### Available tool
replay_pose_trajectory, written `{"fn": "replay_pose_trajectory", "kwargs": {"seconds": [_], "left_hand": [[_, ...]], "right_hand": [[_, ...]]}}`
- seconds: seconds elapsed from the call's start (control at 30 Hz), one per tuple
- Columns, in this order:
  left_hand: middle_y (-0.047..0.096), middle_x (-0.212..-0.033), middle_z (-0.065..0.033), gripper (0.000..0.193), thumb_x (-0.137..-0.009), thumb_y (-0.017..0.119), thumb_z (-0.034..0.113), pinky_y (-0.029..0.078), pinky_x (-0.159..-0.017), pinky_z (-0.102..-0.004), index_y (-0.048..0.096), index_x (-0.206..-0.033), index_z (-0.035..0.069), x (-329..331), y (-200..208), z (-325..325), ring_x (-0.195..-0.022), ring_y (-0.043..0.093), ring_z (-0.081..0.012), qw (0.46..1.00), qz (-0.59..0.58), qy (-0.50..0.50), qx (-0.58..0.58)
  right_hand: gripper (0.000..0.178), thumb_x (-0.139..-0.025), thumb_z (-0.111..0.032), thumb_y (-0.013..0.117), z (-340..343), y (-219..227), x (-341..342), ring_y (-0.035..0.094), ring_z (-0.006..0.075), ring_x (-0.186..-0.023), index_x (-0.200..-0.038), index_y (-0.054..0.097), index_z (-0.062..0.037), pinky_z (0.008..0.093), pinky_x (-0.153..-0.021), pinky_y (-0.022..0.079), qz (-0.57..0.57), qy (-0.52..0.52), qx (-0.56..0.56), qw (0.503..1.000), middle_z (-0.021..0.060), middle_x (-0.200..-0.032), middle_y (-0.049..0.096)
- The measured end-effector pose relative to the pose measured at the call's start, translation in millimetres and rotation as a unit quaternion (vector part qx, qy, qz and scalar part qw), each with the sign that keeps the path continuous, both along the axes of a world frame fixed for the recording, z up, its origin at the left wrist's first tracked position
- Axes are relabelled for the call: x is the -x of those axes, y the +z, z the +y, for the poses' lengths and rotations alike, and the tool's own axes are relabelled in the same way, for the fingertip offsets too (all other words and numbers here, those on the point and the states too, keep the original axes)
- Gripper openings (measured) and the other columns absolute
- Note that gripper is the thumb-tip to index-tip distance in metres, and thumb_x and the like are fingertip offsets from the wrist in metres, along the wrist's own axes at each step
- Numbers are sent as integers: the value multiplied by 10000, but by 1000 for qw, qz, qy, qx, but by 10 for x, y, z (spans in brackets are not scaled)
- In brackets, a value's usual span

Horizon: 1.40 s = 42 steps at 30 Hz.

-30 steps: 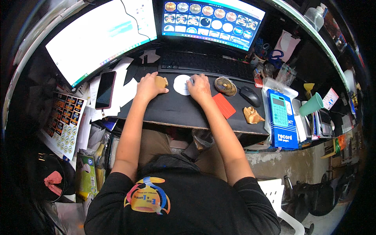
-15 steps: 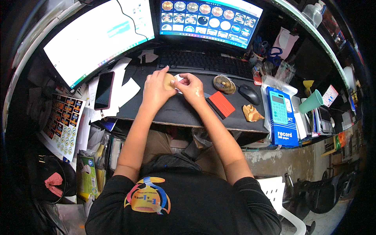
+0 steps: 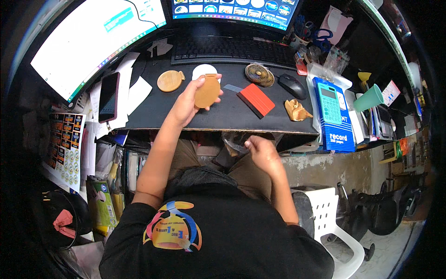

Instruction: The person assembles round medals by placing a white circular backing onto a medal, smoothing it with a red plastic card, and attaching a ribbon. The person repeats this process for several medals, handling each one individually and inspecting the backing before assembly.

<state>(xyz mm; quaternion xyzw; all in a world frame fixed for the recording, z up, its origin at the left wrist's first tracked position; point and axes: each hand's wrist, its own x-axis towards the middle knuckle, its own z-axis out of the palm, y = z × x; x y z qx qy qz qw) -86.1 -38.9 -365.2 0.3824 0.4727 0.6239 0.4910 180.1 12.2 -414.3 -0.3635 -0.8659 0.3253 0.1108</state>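
Brown disc [image 3: 207, 93] is being clamped by the left hand [image 3: 185, 106], in front of the keyboard [image 3: 232, 50]; the right hand [image 3: 265, 156] is hanging farther from the keyboard, fingers curled, grip unclear.

From the person's head, the left of two side-by-side fisheyes looks steeply down and forward, wide enough to take in the shirt [image 3: 260, 232], nearest, at six o'clock; the left hand [image 3: 186, 106] and right hand [image 3: 265, 156], farther out, about the centre; and, beyond, the left monitor [image 3: 88, 44] at ten o'clock and right monitor [image 3: 232, 17] at twelve.
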Motion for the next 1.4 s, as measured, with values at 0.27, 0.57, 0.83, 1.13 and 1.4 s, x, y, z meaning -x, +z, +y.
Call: {"fn": "replay_pose_trajectory", "kwargs": {"seconds": [0.27, 0.57, 0.83, 1.13, 1.4], "left_hand": [[676, -994, -216, 604, -1003, 268, 477, 500, -491, -256, 510, -1281, -1, 36, -69, 117, -802, 700, -260, 978, -165, -120, 33], [700, -834, -119, 405, -849, 711, 234, 468, -371, -230, 573, -1110, -44, 165, -30, 99, -633, 709, -217, 967, 181, 4, 181], [575, -1147, -202, 752, -633, 827, 505, 442, -970, -440, 602, -1193, 57, -9, -97, 51, -1065, 581, -371, 816, 543, 131, 147], [543, -1178, -158, 776, -653, 813, 451, 393, -996, -431, 562, -1275, 60, -92, -239, -50, -1120, 486, -340, 795, 597, 104, 13], [556, -1198, -121, 700, -689, 776, 411, 378, -998, -432, 580, -1259, 54, -81, -317, -84, -1119, 490, -327, 795, 597, 108, -34]], "right_hand": [[197, -895, -211, 624, 18, -248, 126, 627, 415, -806, -955, 647, -25, 471, -713, 495, -86, 25, -184, 979, 225, -825, 623], [169, -863, -187, 653, 724, 484, 692, 577, 336, -918, -901, 672, -24, 410, -828, 462, 109, -70, -245, 961, 162, -876, 613], [302, -754, -206, 770, 1164, 416, 1220, 522, 352, -1082, -979, 639, -54, 426, -952, 424, -89, 81, -179, 976, 175, -1071, 593], [304, -695, -182, 805, 1423, 573, 1379, 641, 309, -940, -924, 663, -41, 380, -832, 502, -178, 167, -118, 962, 135, -946, 678], [175, -701, -92, 791, 1584, 578, 1414, 622, 158, -697, -827, 689, -25, 312, -662, 500, 3, 90, -12, 996, 58, -735, 669]]}}
